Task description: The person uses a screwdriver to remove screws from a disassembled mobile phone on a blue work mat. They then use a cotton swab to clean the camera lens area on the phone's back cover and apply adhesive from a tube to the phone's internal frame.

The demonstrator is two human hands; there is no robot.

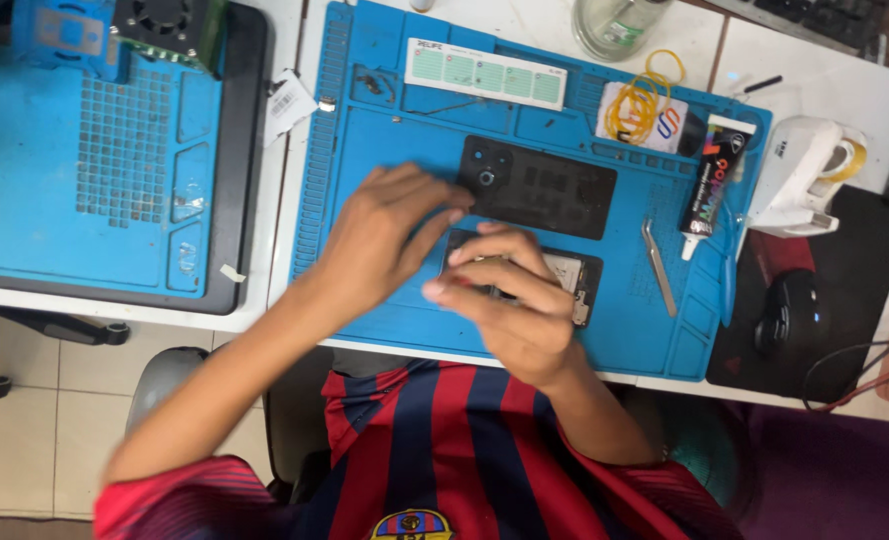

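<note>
The opened phone (572, 280) lies flat on the blue mat (384, 150), long side running roughly 10 to 4 o'clock, insides up, mostly hidden under the hands. Its black back cover (544, 190) lies flat just beside it at 12 o'clock, camera cutouts at its 9 o'clock end.

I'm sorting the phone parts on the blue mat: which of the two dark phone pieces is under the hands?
The opened phone body nearer the person, innards showing, lies under both hands. The black back cover with the camera hole lies beyond it, free.
</note>
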